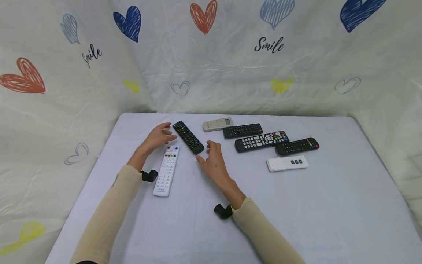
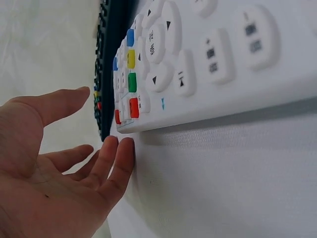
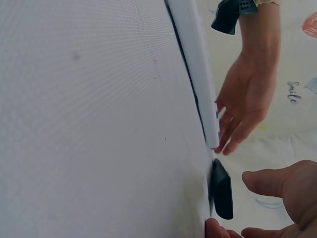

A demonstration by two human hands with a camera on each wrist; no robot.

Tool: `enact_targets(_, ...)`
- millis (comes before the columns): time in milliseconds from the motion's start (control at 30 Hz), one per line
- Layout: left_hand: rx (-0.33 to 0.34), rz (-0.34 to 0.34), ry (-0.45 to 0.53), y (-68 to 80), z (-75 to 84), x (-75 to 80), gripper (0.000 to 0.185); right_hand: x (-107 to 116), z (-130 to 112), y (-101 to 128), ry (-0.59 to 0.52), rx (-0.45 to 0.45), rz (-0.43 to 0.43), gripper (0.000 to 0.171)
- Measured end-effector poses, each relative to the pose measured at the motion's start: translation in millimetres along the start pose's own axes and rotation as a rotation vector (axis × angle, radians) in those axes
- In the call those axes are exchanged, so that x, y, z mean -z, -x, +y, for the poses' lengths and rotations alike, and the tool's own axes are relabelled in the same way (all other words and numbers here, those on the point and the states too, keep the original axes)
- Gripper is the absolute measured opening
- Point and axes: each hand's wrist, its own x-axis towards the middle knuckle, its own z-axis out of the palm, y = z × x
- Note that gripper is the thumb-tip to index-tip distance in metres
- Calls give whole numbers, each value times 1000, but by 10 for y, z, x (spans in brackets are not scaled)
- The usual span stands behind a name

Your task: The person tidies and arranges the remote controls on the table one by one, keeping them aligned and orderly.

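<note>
Head view: both hands, left (image 1: 158, 138) and right (image 1: 212, 161), loose-fingered, flank the black remote (image 1: 188, 137), probably to straighten it.

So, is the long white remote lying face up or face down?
Face up: the white remote lies flat on the table, its coloured buttons showing.

white remote (image 1: 166, 170): smooth plastic, rubbery matt keys | black remote (image 1: 188, 137): matt plastic | table cover (image 1: 329, 205): fine-woven matt cloth | backdrop (image 1: 230, 62): creased printed fabric
</note>
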Motion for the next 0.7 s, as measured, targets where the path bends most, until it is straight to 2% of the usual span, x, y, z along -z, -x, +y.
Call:
enact_targets(267, 8, -16, -27, -49, 46, -24, 82, -37, -1, -28, -36, -12, -10, 70)
enact_targets(433, -14, -9, -49, -75, 50, -32, 83, -45, 0, -39, -41, -15, -1, 70)
enact_targets(700, -24, 2, -36, -105, 36, -58, 85, -56, -7, -53, -49, -17, 6, 70)
